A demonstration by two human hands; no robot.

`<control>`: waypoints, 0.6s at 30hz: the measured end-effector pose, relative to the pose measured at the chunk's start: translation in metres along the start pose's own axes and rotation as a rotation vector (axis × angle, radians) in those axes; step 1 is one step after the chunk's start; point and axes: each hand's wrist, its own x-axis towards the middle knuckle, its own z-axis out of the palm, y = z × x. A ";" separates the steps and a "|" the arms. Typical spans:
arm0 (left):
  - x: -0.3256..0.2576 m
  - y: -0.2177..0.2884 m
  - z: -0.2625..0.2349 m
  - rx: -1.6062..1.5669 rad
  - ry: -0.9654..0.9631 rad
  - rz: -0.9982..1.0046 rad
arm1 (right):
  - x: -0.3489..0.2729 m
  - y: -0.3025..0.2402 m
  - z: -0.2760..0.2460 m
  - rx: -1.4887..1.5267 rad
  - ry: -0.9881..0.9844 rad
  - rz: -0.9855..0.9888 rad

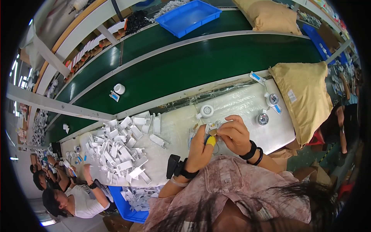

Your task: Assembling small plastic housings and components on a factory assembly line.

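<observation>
My left hand (201,150) and my right hand (235,135) meet over the white work surface, fingers closed round a small white part (211,127). Its exact kind is hidden by my fingers. Something yellow (211,140) is wrapped at a left fingertip. Just beyond my hands lies a round white housing with a grille of holes (207,111). To the right are a round piece with a clear lens (262,118) and a similar lensed piece (273,99), the latter beside white parts with blue strips. A heap of white plastic channel-shaped covers (119,149) spreads to the left.
A green conveyor belt (166,81) runs behind the work surface, carrying a round white piece (119,89). A blue tray (188,19) stands beyond. A brown paper sack (305,104) leans at right; a blue bin (119,203) of white parts sits lower left. Co-workers (85,201) sit left.
</observation>
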 end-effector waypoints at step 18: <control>-0.002 -0.009 0.006 0.102 0.087 0.100 | 0.008 -0.001 -0.002 0.004 -0.068 0.009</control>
